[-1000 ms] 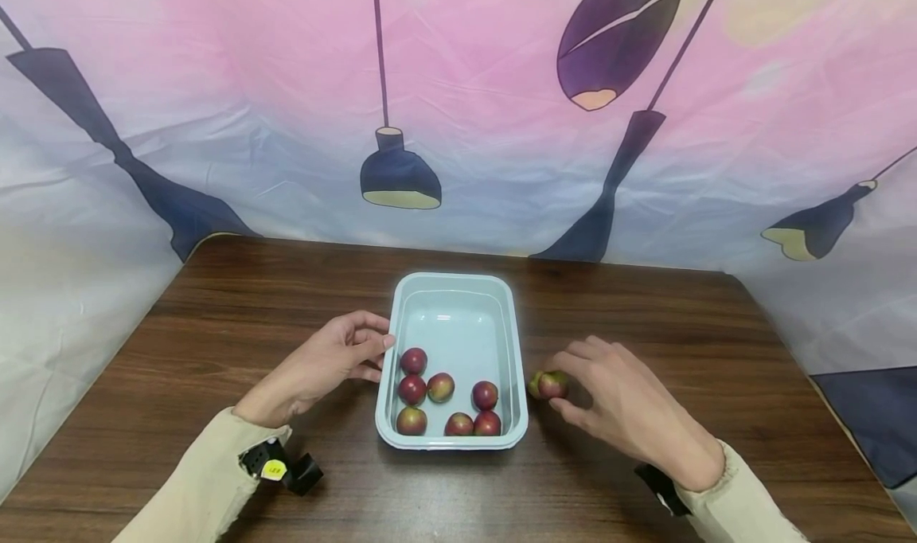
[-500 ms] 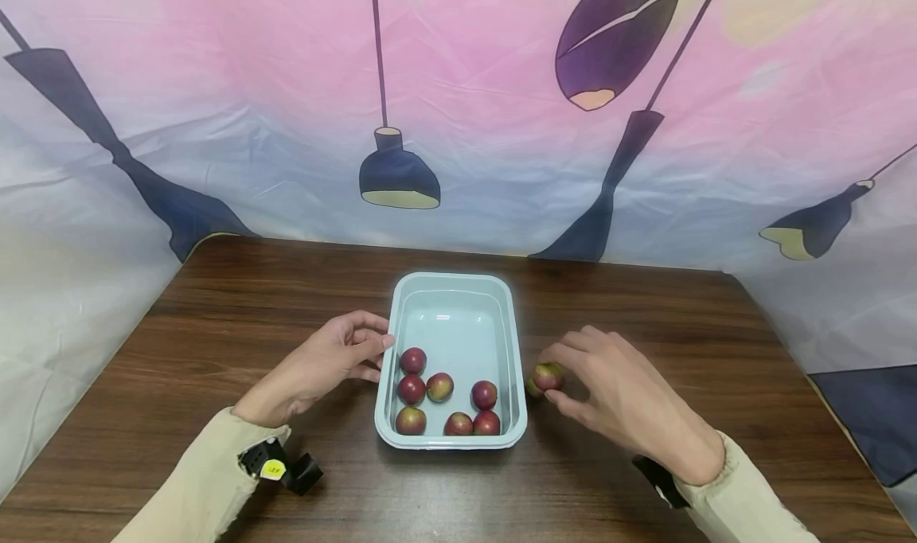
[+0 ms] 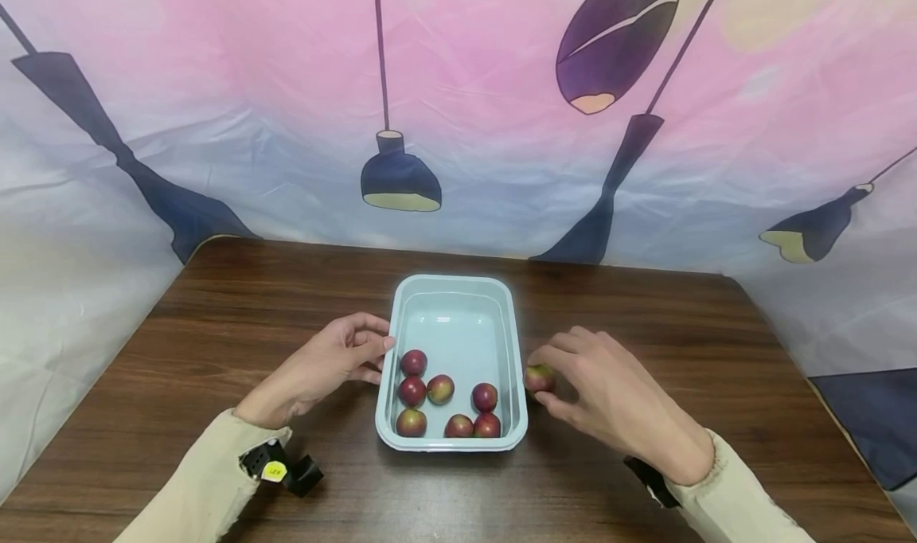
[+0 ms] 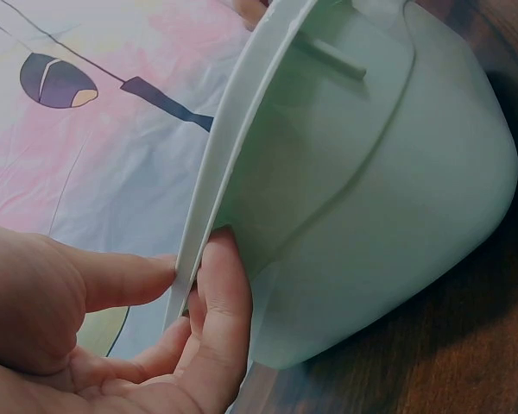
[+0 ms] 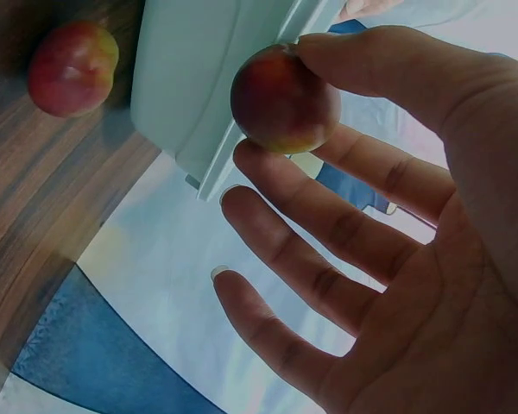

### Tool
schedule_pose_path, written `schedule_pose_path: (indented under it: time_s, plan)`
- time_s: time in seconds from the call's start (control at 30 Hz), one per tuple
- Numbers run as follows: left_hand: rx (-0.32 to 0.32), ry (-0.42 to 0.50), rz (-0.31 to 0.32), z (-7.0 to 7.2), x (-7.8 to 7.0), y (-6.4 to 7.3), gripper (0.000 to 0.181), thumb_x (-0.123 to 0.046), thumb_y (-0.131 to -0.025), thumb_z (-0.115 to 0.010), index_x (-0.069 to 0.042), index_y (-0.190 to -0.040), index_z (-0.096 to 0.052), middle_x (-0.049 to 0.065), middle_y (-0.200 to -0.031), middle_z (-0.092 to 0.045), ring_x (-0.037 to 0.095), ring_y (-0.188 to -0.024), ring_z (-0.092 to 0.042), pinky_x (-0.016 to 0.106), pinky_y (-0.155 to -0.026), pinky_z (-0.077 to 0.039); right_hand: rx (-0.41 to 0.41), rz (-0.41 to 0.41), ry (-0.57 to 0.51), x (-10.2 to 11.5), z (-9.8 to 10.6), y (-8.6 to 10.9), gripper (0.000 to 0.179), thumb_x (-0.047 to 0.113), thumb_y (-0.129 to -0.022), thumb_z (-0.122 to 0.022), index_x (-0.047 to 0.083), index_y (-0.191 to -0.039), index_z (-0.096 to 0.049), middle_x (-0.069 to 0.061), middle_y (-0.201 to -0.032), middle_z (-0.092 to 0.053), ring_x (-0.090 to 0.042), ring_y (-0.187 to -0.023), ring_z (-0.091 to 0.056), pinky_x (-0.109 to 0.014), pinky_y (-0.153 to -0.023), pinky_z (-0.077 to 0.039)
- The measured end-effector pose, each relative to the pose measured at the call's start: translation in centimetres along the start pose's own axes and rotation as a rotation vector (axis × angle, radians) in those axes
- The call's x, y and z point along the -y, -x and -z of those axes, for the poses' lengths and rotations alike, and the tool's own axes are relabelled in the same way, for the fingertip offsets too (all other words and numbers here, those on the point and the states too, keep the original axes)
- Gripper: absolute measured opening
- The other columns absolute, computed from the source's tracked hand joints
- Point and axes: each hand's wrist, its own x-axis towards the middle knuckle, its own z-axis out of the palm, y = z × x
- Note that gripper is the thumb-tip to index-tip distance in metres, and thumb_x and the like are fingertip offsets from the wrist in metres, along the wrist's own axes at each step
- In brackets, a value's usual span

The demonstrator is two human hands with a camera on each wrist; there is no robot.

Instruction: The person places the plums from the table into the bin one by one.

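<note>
A pale blue plastic tray (image 3: 458, 320) stands on the table with several red and yellow-green plums (image 3: 411, 392) in its near half. My left hand (image 3: 333, 364) pinches its left rim, thumb on top and fingers curled beneath, as the left wrist view shows. To the right of the tray, my right hand (image 3: 609, 392) holds one plum (image 5: 285, 99) between thumb and fingertips, raised off the table beside the right rim. Below it, a second plum (image 5: 73, 69) lies on the wood near the tray wall; in the head view the raised plum and the hand hide it.
The dark wooden table (image 3: 236, 312) runs back to a printed cloth backdrop (image 3: 494, 129) with lamp shapes, which also hangs at both sides. A black wrist device (image 3: 275, 465) sits at the left sleeve, and another black device (image 3: 650, 479) at the right.
My right hand has lifted one plum off the table and carried it left, close to the tray's right rim. My left hand keeps its place on the tray.
</note>
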Motion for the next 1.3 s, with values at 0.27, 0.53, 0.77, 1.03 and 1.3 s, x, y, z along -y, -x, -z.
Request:
schedule_pose_path:
  time_s: [0.27, 0.53, 0.77, 1.03, 1.3]
  plan:
    - [0.002, 0.004, -0.001, 0.0, 0.0, 0.0, 0.043, -0.018, -0.107, -0.053, 0.009, -0.14, -0.042, 0.024, -0.116, -0.067, 0.018, -0.097, -0.069, 0.03, -0.084, -0.064, -0.015, 0.012, -0.007, 0.1, 0.2, -0.2, 0.021, 0.024, -0.079, -0.087, 0.026, -0.091, -0.069, 0.017, -0.086, -0.062, -0.006, -0.084, -0.055, -0.028, -0.072, -0.051]
    - [-0.004, -0.002, -0.002, -0.1, -0.1, 0.0, 0.043, -0.017, -0.107, -0.053, 0.009, -0.139, -0.042, 0.024, -0.117, -0.067, 0.018, -0.097, -0.07, 0.03, -0.084, -0.065, -0.017, 0.014, -0.018, 0.3, 0.4, -0.3, 0.02, 0.024, -0.081, -0.084, 0.028, -0.093, -0.069, 0.019, -0.087, -0.061, -0.005, -0.086, -0.055, -0.029, -0.074, -0.051]
    - [0.0, -0.007, -0.002, -0.1, 0.0, 0.0, 0.043, -0.018, -0.107, -0.053, 0.009, -0.139, -0.043, 0.024, -0.118, -0.066, 0.018, -0.097, -0.07, 0.03, -0.084, -0.065, 0.007, 0.007, -0.04, 0.8, 0.5, -0.6, 0.019, 0.026, -0.082, -0.084, 0.028, -0.096, -0.07, 0.02, -0.086, -0.061, -0.003, -0.087, -0.055, -0.028, -0.078, -0.052]
    - [0.001, -0.003, -0.005, -0.1, 0.0, 0.0, 0.043, -0.018, -0.107, -0.053, 0.009, -0.14, -0.042, 0.024, -0.118, -0.066, 0.018, -0.097, -0.07, 0.03, -0.084, -0.065, 0.032, 0.014, -0.073, 1.4, 0.6, -1.0, 0.019, 0.023, -0.082, -0.082, 0.03, -0.092, -0.068, 0.02, -0.086, -0.058, -0.004, -0.087, -0.053, -0.027, -0.079, -0.05]
    - [0.01, 0.0, -0.008, -0.1, 0.1, 0.0, 0.044, -0.018, -0.107, -0.052, 0.01, -0.14, -0.042, 0.024, -0.117, -0.065, 0.017, -0.096, -0.069, 0.031, -0.084, -0.065, 0.024, 0.038, -0.087, 1.7, 0.2, -1.2, 0.021, 0.024, -0.082, -0.083, 0.028, -0.098, -0.07, 0.016, -0.088, -0.06, -0.006, -0.089, -0.055, -0.03, -0.079, -0.051]
